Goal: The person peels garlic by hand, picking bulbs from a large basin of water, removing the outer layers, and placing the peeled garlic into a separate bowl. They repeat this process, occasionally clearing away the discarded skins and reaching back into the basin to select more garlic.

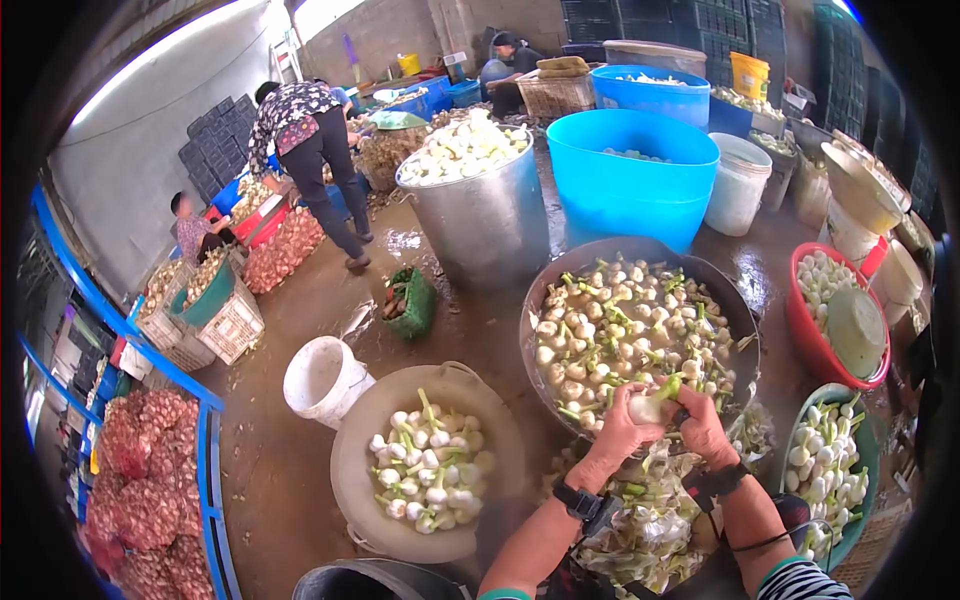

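Observation:
A white onion with a green stem [652,408] is held between both hands above the near edge of a wide dark pan. My left hand [625,428] is closed around the bulb. At its stem end, my right hand [703,425] has its fingers closed; a small dark thing shows by them, too small to name. Many onions [620,325] lie in murky water in the dark pan [745,330]. Below my hands is a heap of pale peelings [645,530]. On the left, a shallow beige tub [355,470] holds smooth peeled onions [430,455].
A green basin of bulbs [870,450] and a red basin [800,270] stand right. Ahead are a metal barrel [480,225] and blue tub [630,190]. A white bucket [318,378], green basket [410,305], blue rail [150,345] and net sacks [140,470] are left. Several people work behind.

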A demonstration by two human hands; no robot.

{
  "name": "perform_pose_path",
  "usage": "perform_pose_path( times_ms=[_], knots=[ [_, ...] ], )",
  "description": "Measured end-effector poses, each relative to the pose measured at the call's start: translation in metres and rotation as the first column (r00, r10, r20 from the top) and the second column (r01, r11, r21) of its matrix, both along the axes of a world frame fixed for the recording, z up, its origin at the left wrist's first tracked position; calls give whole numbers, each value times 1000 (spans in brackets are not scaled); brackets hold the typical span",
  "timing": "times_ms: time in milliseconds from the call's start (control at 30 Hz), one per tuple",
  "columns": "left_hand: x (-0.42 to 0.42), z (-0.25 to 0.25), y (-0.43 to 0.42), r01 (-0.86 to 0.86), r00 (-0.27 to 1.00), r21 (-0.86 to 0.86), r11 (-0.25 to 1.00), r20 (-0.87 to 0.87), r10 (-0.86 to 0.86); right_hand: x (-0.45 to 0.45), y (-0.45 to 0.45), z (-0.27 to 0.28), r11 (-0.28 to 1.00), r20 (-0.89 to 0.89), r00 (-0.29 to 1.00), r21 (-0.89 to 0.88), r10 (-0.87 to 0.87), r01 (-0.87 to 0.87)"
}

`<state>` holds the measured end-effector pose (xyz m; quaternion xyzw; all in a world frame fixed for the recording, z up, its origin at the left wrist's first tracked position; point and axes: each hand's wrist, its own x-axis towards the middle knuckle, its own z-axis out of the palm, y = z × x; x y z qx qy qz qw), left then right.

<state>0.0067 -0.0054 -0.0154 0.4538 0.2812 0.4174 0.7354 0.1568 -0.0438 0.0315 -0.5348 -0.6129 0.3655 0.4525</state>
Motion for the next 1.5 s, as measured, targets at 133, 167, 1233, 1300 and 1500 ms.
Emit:
perform_pose_path(
  times_ms=[133,167,1233,1300,1500],
  knots=[
    [-13,21,-1,200,955,-301,932,273,-116,-4,-7,7,991,-4,994,75,-108,108],
    [-15,24,-3,265,929,-223,938,319,-186,1,-5,-7,987,-25,991,91,-131,133],
    [10,-5,-5,-109,987,-326,939,73,140,36,-72,-125,939,417,907,-286,-57,190],
    [25,-36,-5,-140,990,-172,975,-34,136,17,-63,-68,891,-68,962,-401,-263,215],
    [22,-3,-21,-245,803,602,760,-313,507,-20,-45,-2,970,60,985,-173,-164,172]
  ],
)
